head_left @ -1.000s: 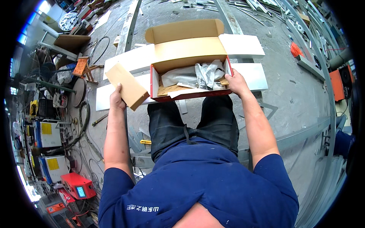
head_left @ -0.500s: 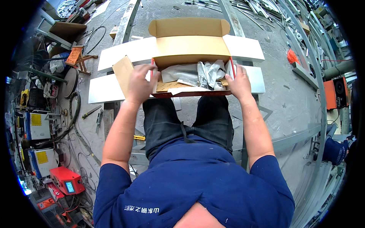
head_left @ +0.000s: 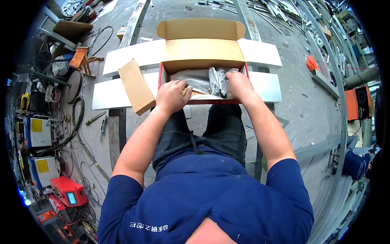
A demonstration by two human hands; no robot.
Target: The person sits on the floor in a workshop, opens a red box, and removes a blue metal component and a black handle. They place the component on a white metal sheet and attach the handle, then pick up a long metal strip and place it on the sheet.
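An open cardboard box (head_left: 195,49) with red outer sides stands in front of me, its lid folded back. Inside lie parts in clear plastic bags (head_left: 191,76), with white paper and brown cardboard around them. My left hand (head_left: 172,96) reaches over the near left edge, fingers curled beside the contents; what they grip is hidden. At the right end, my right hand (head_left: 240,85) is closed, fingertips on a plastic-wrapped part (head_left: 219,80). A smaller closed brown carton (head_left: 137,86) lies slanted just left of the box.
Two white panels (head_left: 134,57) lie across metal beams (head_left: 118,132) under the box. Left are a red machine (head_left: 69,191), cables and an orange folding stool (head_left: 79,58). Metal profiles (head_left: 280,16) lie at the far right; another person (head_left: 357,164) is at the right edge.
Both hands have moved inward from the box's side edges to its contents. The small carton now shows fully, with my left hand moved away from in front of it.
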